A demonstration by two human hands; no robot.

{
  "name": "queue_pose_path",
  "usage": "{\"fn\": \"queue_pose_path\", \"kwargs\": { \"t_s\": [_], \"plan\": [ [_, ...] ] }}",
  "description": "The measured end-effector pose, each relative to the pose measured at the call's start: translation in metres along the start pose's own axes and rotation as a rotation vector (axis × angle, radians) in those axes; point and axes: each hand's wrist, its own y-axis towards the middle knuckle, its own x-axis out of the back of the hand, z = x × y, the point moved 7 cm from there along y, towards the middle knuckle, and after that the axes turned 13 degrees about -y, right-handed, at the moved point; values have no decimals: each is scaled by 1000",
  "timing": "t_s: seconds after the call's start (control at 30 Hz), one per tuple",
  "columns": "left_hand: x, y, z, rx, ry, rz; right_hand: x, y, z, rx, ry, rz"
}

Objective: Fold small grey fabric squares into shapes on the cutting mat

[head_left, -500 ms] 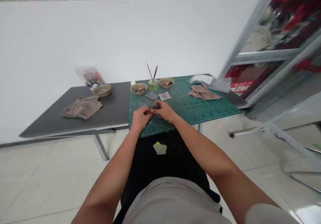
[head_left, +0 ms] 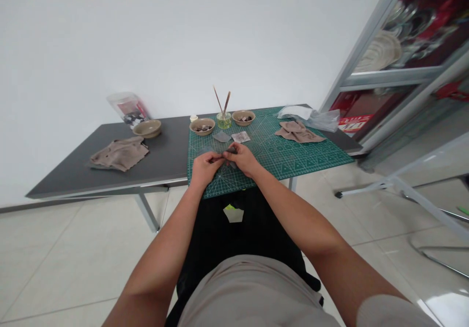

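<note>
We held both hands over front part of green mat (head_left: 282, 163). Our right hand (head_left: 242, 159) pinched small dark grey piece (head_left: 230, 150), too tiny to name. Our left hand (head_left: 204, 169) had fingertips bunched against it; could not tell if they gripped it too. Near mat's back edge, we saw two bowls (head_left: 202, 133), with jar (head_left: 224, 123) of sticks (head_left: 226, 101) between. Flat squares (head_left: 241, 137) lay on mat, past our hands. Brown cloth (head_left: 298, 132) lay on mat's right side.
</note>
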Motion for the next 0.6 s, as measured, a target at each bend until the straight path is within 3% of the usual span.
{"fn": "queue_pose_path", "kwargs": {
  "t_s": [0.17, 0.33, 0.47, 0.6],
  "plan": [
    [0, -1, -5, -35, 64, 5, 1, 1, 3, 59, -97, 9],
    [-1, -1, -6, -53, 35, 10, 0, 1, 0, -6, 37, 29],
    [0, -1, -6, -67, 83, 1, 0, -1, 7, 48, -25, 19],
    [0, -3, -7, -69, 42, -17, 2, -1, 3, -18, 39, 2]
  ]
}}
